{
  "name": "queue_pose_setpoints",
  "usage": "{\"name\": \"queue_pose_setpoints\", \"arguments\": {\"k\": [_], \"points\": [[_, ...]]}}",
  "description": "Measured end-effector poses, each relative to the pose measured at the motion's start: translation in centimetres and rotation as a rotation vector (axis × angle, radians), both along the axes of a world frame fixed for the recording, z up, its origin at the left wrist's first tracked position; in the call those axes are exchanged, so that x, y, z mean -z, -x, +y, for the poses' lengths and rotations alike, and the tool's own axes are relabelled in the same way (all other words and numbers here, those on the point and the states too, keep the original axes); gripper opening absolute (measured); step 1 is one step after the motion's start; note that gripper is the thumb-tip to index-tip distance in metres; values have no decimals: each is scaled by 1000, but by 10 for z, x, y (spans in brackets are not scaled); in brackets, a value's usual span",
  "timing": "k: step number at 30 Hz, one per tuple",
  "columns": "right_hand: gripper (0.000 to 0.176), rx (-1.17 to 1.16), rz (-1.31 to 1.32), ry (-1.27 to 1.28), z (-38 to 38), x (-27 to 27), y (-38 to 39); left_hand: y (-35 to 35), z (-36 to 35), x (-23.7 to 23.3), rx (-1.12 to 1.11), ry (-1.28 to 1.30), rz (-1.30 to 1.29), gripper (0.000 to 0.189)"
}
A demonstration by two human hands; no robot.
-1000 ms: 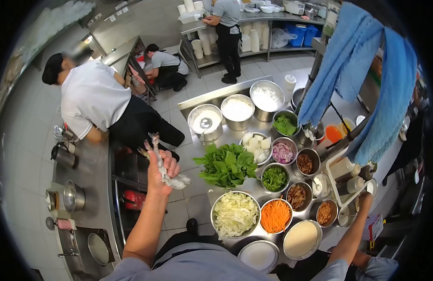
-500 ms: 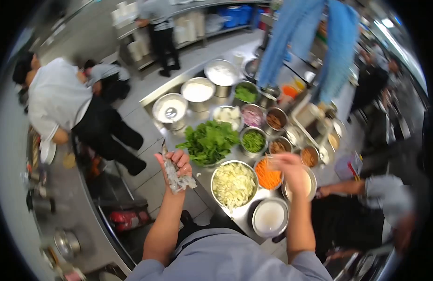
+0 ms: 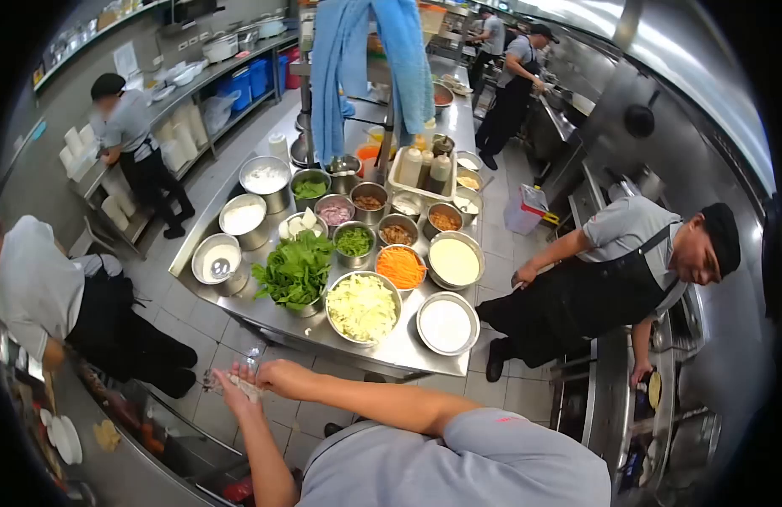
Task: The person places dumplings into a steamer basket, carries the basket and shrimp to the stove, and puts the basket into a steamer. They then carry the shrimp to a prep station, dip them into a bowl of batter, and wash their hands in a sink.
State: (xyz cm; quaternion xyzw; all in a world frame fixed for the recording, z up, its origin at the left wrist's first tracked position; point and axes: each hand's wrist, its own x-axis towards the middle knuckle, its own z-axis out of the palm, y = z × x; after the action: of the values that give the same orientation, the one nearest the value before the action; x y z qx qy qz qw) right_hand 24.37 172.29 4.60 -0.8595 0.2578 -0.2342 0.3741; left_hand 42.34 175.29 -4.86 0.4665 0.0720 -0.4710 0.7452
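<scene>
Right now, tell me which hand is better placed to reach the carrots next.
Right, probably: the right hand is nearer the carrots, while the left hand, farther off, holds pale food.

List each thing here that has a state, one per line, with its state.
Left hand: palm up, holding pale food
Right hand: fingers curled, grip unclear
Cabbage: shredded, heaped, uncovered
Carrots: shredded, uncovered
Leafy greens: heaped, uncovered
Squeeze bottles: upright
Blue towels: hanging

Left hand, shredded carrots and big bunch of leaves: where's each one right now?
Left hand (image 3: 240, 395): head view, middle of the hand.
Shredded carrots (image 3: 400, 267): head view, middle of the heap.
Bunch of leaves (image 3: 294, 267): head view, middle of the foliage.
</scene>
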Motion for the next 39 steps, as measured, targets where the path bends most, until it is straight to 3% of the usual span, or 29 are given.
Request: {"name": "queue_pose_setpoints", "arguments": {"k": [4, 6, 8, 9, 11, 12, 14, 15, 17, 19, 20, 21, 23, 25, 27, 29, 31, 35, 37, 39], "points": [[10, 5, -75, -70, 13, 2, -39, -46, 51, 31, 131, -62, -117, 64], [12, -11, -128, -26, 18, 4, -61, -59, 67, 37, 245, 93, -24, 60], [15, -152, -8, 259, 26, 8, -81, -63, 75, 36, 241, 142, 81, 58], [15, -164, -12, 260, 32, 26, -90, -66, 81, 32, 232, 186, 186, 55], [19, -267, -116, 532, 46, 50, -106, -78, 84, 32, 186, 192, 234, 48], [19, -288, -124, 527, 53, 47, -114, -84, 88, 34, 159, 198, 290, 41], [23, -289, 404, 6, 63, 31, -123, -101, 98, 36, 60, 158, 327, 39], [23, -301, 406, 1, 63, 24, -130, -107, 103, 36, -16, 114, 365, 36], [20, -255, -34, 109, 57, 7, -143, -116, 116, 26, 13, 53, 225, 35], [20, -270, 1, 73, 50, -24, -157, -122, 119, 24, 38, -5, 84, 33], [20, -289, 35, 42, 47, -32, -166, -126, 119, 30, 127, 107, 56, 37], [20, -319, 31, 40, 43, -15, -179, -133, 121, 32, 208, 218, 22, 42], [30, -540, 305, -114, 26, 17, -208, -143, 119, 36, 191, 200, 56, 41], [31, -562, 238, -62, 9, 23, -219, -150, 110, 33, 180, 181, 97, 41], [31, -561, 165, -27, -18, 12, -212, -153, 93, 25, 148, 98, 49, 39], [42, -441, 119, -39, -59, -40, -199, -152, 77, -9, 125, 54, 31, 36], [43, -442, 113, -77, -110, -62, -188, -162, 63, -34, 341, -2, -81, 35], [67, -404, 126, -158, -215, -122, -159, -182, 20, -77, 445, -75, -250, 34], [77, -379, 130, -198, -239, -133, -166, -192, -3, -95, 672, -75, -394, 32], [91, -502, -135, 39, -247, -128, -180, -190, -34, -123, 785, -46, -447, 31]]}}
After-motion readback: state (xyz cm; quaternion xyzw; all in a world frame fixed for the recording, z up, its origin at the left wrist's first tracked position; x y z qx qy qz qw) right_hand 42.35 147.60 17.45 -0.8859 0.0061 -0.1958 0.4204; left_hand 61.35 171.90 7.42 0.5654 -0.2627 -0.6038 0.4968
